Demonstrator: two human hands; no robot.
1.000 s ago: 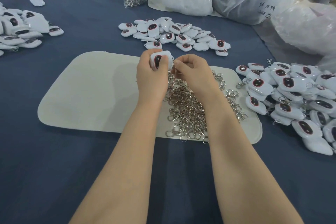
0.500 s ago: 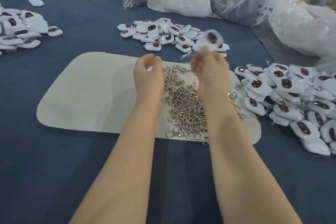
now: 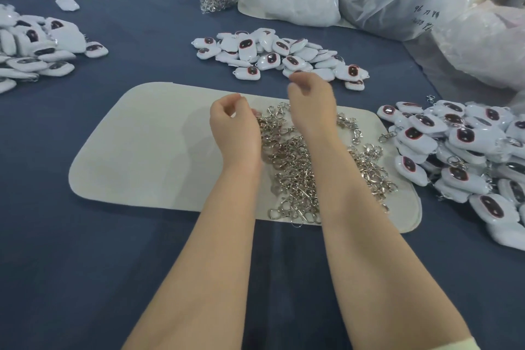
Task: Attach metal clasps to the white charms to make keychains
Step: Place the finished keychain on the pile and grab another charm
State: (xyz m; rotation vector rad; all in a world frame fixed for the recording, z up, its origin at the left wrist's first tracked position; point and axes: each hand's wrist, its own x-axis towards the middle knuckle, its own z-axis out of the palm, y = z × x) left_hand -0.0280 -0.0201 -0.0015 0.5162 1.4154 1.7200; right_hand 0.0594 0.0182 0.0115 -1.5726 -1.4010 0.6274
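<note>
Blue cloth (image 3: 85,264) spreads under a pale mat (image 3: 142,150). The left hand (image 3: 235,128) and right hand (image 3: 311,105) hover loosely curled, holding nothing. Tangled metal clasps (image 3: 292,167) lie beneath the fingers, white charms (image 3: 270,54) just beyond the right fingertips. Charms look light, hard, probably slick: pinch the sides, loop exposed.
</note>
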